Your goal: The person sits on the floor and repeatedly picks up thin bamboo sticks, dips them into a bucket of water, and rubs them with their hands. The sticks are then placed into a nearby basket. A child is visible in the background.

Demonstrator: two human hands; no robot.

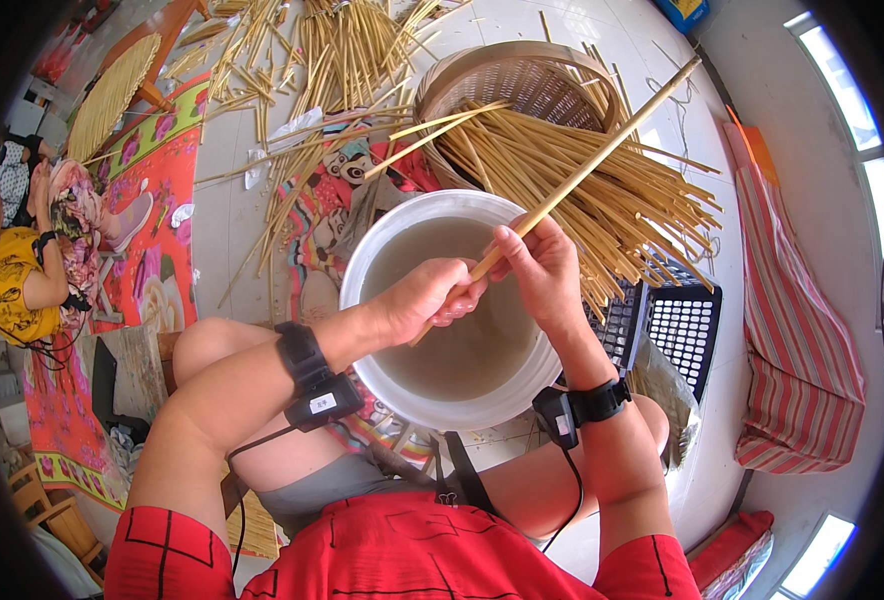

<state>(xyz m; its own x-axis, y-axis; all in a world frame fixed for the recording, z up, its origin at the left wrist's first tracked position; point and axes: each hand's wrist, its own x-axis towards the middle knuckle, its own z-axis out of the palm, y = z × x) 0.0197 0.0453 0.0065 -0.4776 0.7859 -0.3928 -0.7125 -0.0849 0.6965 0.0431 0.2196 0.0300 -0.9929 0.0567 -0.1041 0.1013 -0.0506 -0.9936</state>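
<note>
A single pale plant stalk (595, 161) slants across both of my hands, its long end pointing up to the right. Near its lower end, my left hand (438, 292) is closed around it in a fist. My right hand (535, 262) pinches the same stalk a little higher, between thumb and fingers. Both hands are over a white plastic bucket (382, 409) of cloudy water, which stands between my knees. Just beyond the bucket, a large bundle of similar stalks (584, 180) leans out of a woven basket (517, 82) with a wooden hoop handle.
Several loose stalks (344, 52) lie scattered over the tiled floor at the far side. A black plastic crate (682, 330) stands right of the bucket. Striped cloth (794, 337) hangs along the right wall. At left, another person (25, 277) sits by a red floral mat (164, 247).
</note>
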